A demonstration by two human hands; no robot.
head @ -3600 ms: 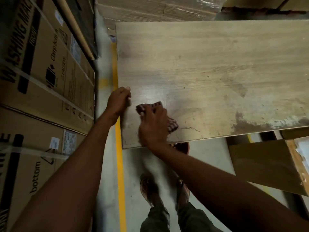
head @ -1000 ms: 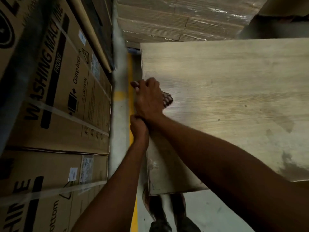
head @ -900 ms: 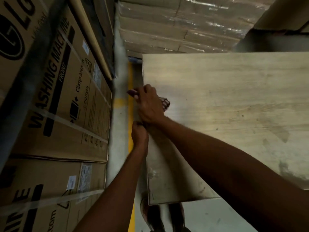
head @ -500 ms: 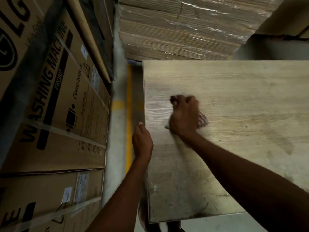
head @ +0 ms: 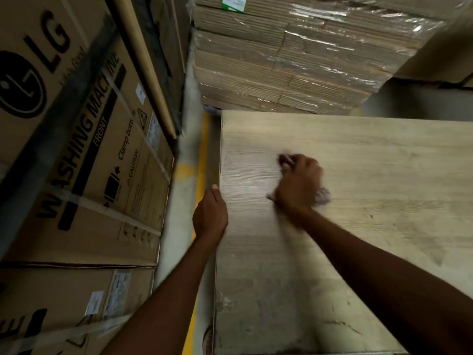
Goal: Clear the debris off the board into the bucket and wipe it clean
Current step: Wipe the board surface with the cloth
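A large pale wood-grain board [head: 371,155] fills the right of the view. My right hand [head: 298,187] is shut on a checked cloth [head: 323,196] and presses it on the board a little in from the left edge; only bits of cloth show around the fingers. My left hand [head: 210,213] grips the board's left edge, thumb on top. Faint stains and scuff marks lie on the board's near part [head: 268,316]. No bucket is in view.
Stacked cardboard washing-machine boxes [head: 84,160] stand close on the left. A shrink-wrapped stack of flat cardboard [head: 294,60] sits behind the board. A narrow strip of floor with a yellow line [head: 201,155] runs between the boxes and the board.
My right hand slid the cloth from the board's left edge rightward onto the surface. My left hand stays gripping the left edge. The view tilted up slightly.
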